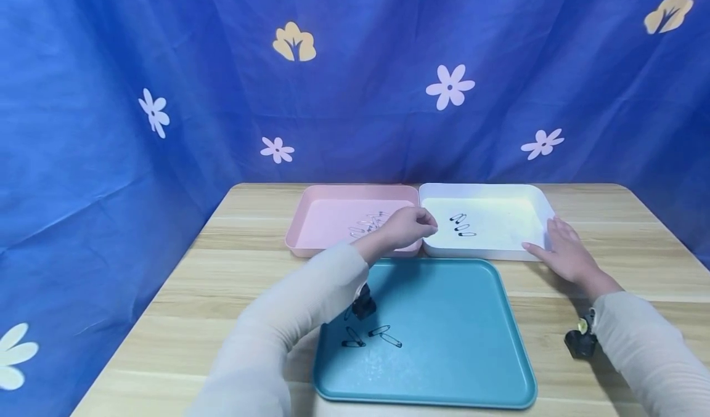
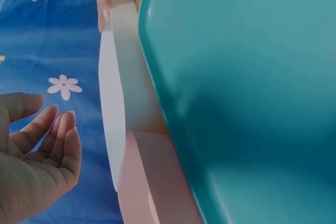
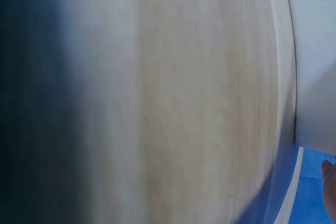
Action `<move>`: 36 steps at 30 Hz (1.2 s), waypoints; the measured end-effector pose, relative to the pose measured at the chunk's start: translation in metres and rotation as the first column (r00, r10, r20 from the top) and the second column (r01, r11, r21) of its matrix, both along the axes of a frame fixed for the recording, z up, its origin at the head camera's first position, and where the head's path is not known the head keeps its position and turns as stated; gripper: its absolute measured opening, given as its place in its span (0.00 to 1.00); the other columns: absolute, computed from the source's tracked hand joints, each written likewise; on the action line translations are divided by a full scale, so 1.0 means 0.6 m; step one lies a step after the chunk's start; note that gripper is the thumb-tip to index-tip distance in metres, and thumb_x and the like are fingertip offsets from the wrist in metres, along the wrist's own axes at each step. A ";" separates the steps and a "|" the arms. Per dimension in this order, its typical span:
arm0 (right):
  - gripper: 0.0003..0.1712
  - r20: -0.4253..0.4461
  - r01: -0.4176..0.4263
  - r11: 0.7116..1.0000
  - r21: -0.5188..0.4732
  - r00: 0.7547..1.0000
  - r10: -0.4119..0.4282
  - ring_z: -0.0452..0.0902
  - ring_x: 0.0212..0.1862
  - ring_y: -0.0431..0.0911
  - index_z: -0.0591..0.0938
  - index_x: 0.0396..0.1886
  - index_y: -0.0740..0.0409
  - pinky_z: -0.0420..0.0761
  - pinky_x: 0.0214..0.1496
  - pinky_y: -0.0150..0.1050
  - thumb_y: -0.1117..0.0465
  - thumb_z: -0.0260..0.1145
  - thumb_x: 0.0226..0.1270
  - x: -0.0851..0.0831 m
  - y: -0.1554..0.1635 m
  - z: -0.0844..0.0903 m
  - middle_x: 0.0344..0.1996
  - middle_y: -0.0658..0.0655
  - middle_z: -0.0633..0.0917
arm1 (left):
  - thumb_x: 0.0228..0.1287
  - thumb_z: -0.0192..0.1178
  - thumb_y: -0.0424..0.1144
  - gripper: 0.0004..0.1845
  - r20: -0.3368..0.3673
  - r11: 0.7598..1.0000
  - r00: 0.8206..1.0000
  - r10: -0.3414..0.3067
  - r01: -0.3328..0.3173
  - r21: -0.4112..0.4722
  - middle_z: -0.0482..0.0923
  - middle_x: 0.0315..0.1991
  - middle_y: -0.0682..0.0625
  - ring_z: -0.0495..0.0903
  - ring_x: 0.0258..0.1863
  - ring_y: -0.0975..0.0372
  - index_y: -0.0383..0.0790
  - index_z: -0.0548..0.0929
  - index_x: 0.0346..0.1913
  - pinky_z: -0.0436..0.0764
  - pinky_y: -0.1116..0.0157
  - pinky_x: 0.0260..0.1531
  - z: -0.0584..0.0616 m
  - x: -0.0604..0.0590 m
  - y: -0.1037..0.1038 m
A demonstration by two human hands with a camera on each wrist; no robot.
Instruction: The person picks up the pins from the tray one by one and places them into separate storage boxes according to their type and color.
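Observation:
My left hand [image 1: 407,226] hangs above the place where the pink tray [image 1: 296,232] meets the white tray [image 1: 513,220]. In the left wrist view its fingers [image 2: 65,145] are loosely bent, the thumb apart from them, with nothing between. Against the white tray's front right corner rests my right hand [image 1: 566,254], fingers extended and thumb spread. Several black safety pins [image 1: 467,234] lie in the white tray. Silvery safety pins [image 1: 371,223] sit in the pink one, partly behind my left hand. Several dark safety pins [image 1: 391,340] are on the teal tray [image 1: 444,331].
The trays stand on a wooden table [image 1: 238,269], the teal one in front of the other two. Behind hangs a blue curtain [image 1: 355,109] with flower prints. My left forearm crosses the teal tray's left side and hides part of it.

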State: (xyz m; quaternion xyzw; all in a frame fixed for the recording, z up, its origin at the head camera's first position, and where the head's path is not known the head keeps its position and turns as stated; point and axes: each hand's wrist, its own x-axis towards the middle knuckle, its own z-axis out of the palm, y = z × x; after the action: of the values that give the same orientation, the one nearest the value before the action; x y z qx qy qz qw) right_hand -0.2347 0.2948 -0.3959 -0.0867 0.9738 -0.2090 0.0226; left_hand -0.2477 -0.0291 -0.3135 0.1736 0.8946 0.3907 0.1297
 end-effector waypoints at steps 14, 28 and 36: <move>0.52 -0.010 0.012 1.000 -0.001 1.000 -0.012 0.28 0.62 0.64 0.37 0.60 0.79 0.35 0.58 0.59 0.37 0.44 0.60 0.001 0.003 -0.004 0.60 0.76 0.37 | 0.56 0.56 0.35 0.06 0.057 0.994 0.996 -0.071 0.066 0.090 0.77 0.31 0.51 0.72 0.34 0.63 0.37 0.78 0.36 0.72 0.70 0.36 -0.002 0.058 -0.062; 0.53 -0.020 0.002 1.000 0.000 1.000 -0.002 0.29 0.62 0.64 0.38 0.59 0.80 0.36 0.59 0.58 0.38 0.44 0.60 0.000 0.001 0.000 0.60 0.77 0.39 | 0.56 0.56 0.35 0.10 0.096 0.987 0.988 -0.119 0.107 0.119 0.76 0.33 0.53 0.72 0.35 0.63 0.34 0.77 0.39 0.73 0.68 0.38 -0.024 0.098 -0.126; 0.52 -0.021 0.003 1.000 -0.003 1.000 -0.003 0.29 0.62 0.64 0.38 0.59 0.80 0.35 0.59 0.57 0.37 0.44 0.60 0.000 0.002 -0.002 0.60 0.77 0.38 | 0.55 0.57 0.35 0.10 0.112 0.987 0.985 -0.132 0.120 0.105 0.76 0.31 0.54 0.73 0.33 0.64 0.34 0.78 0.39 0.74 0.69 0.34 -0.044 0.120 -0.146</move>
State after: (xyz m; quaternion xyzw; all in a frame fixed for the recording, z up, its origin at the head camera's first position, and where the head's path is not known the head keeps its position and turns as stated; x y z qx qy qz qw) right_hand -0.2350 0.2960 -0.3970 -0.0876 0.9738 -0.2094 0.0118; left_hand -0.1757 -0.1165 -0.3399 0.2127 0.8522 0.4348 0.1984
